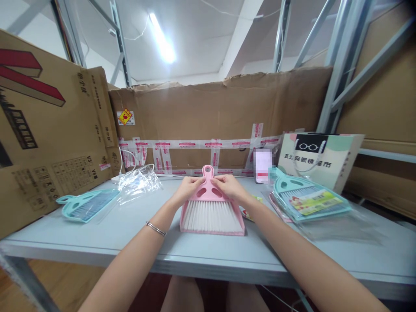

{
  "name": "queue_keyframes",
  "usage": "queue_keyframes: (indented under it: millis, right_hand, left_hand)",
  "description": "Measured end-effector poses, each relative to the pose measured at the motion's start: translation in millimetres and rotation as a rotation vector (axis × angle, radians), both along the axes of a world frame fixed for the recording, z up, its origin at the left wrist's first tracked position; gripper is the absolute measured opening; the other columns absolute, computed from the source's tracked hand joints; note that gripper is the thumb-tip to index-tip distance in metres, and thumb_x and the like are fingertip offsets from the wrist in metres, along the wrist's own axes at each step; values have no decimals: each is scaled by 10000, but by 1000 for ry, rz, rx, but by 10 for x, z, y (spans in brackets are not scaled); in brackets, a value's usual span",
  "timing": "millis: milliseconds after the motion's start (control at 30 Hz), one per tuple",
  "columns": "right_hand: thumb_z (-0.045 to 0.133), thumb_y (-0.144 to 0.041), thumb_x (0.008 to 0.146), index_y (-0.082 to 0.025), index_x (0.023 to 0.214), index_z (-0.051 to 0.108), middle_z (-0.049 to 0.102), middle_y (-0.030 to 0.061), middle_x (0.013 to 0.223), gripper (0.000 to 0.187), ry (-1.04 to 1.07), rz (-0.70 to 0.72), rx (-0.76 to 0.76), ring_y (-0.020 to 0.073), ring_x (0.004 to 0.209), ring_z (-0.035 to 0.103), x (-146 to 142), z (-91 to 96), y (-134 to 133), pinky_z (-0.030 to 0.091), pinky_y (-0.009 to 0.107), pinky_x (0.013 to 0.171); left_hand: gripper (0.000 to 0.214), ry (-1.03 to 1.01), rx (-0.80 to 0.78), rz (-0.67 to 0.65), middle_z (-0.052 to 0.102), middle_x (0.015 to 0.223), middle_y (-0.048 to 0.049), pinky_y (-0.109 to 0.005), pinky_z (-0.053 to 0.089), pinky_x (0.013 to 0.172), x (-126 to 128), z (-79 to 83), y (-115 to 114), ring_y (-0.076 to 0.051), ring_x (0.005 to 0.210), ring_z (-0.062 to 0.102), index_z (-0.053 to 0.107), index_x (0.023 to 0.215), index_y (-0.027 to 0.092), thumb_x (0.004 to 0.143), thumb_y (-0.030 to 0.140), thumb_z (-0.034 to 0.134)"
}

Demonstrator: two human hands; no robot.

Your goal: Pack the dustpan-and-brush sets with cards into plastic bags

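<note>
A pink brush and dustpan set (212, 216) lies at the middle of the grey table, its white bristles toward me and its looped handle pointing away. My left hand (191, 187) pinches the left side of the set just below the handle. On the opposite side, my right hand (228, 187) grips the same spot, thumb and fingers closed. Part of a colourful label card (247, 214) shows behind my right forearm. Most of that card is hidden.
A blue-green dustpan set (91, 206) lies at left beside crumpled clear plastic (139, 182). At right are stacked, bagged blue-green sets (308, 197), a phone (264, 164) and a paper bag (325, 156). Cardboard (201, 112) walls the back; a large carton (48, 130) stands left.
</note>
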State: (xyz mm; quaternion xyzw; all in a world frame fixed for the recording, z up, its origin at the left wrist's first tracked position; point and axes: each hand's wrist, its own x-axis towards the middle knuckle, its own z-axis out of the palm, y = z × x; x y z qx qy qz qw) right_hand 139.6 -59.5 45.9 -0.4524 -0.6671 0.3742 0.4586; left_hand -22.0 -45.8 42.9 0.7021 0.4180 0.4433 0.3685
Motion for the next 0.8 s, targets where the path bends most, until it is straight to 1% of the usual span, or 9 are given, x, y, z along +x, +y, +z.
queue_keyframes:
  millis: [67,133,233,367,567,800]
  right_hand:
    - [601,-513,606,-152,522,504,380,-54,439,382,13,4,-5,54,411,343,-34,9,-24,265,215,424]
    - [612,-498,596,-142,550,543,399,-48,448,365,24,0,-15,57,416,351,-47,10,-23,270,218,424]
    - [619,-453,603,-126,578,594,442,-33,469,329,35,-24,-27,67,444,387,-39,-6,1,297,221,443]
    - [616,-396,623,-122,581,610,485,-18,501,277,39,-48,-31,76,472,423,-28,-12,3,327,222,467]
    - [560,-406,673,-130,634,602,429,-40,470,282,-4,-16,-34,60,414,373,-61,-21,-21,268,206,416]
    - [479,-394,740,-147,640,571,446,-32,468,282,-138,-21,73,71,415,390,-51,-73,9,247,194,409]
  left_hand:
    - [409,-51,-40,9,592,546,-9,-248,363,538,-21,6,11,-112,531,482,716,693,110,628,508,648]
    - [400,-83,-65,18,646,607,-27,-255,392,559,-35,7,22,-125,562,516,735,755,121,595,484,686]
    - [380,-111,-90,32,678,639,-48,-266,415,566,-35,10,30,-134,566,540,741,780,127,572,444,718]
    - [349,-148,-153,32,691,660,-65,-272,433,572,-24,38,10,-134,558,557,739,783,122,563,393,740]
    - [340,-165,-186,45,690,662,-82,-292,451,578,-30,59,3,-146,563,568,739,757,112,532,366,764]
    - [357,-164,-192,35,685,665,-78,-268,429,563,-36,52,1,-128,558,554,736,773,102,542,374,759]
